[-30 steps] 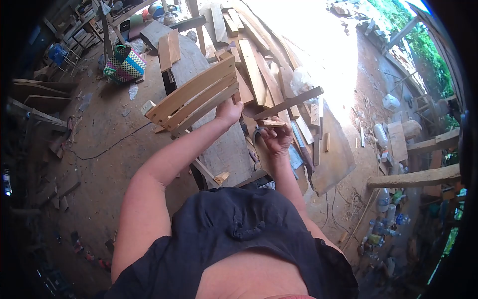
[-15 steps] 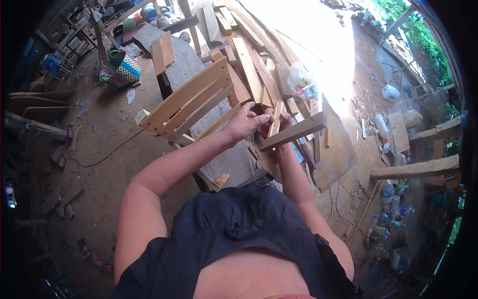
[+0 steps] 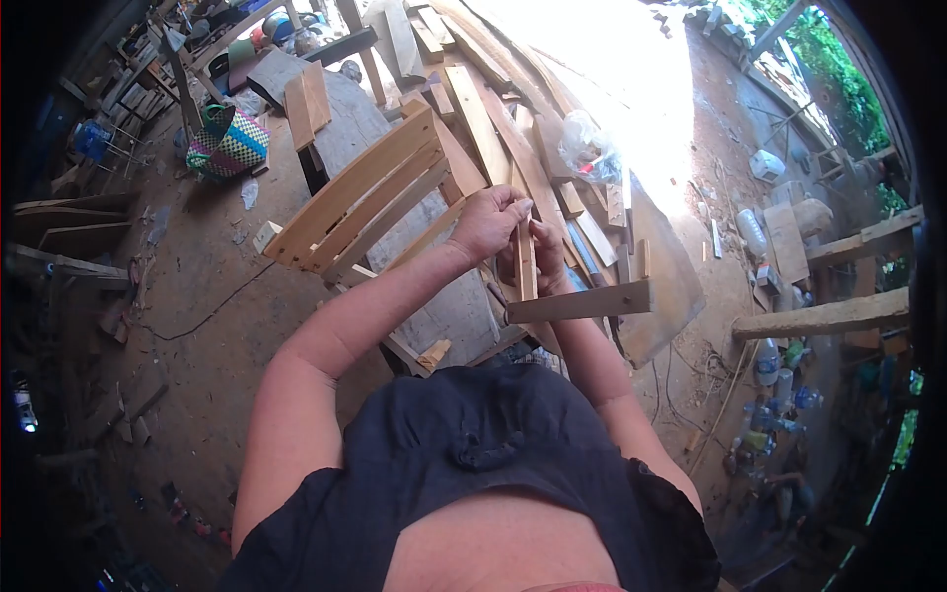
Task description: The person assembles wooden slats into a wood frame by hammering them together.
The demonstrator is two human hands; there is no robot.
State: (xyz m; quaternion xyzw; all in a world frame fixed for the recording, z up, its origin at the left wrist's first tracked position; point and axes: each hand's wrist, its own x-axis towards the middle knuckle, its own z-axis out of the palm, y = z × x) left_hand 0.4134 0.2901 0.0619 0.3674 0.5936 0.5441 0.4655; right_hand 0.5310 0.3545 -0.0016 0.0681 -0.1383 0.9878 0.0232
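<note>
Your left hand pinches the wooden strip at its far end, just past twelve o'clock; your right hand, partly hidden, grips its side. Support it firmly, lest the crosspiece, pointing toward three o'clock, twist it.

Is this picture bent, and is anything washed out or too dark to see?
In the head view: edges look bowed, corners black; glare whites out the area beyond the plastic bag; lower left is dim; the left hand, right hand and wooden piece are adequately lit.
</note>
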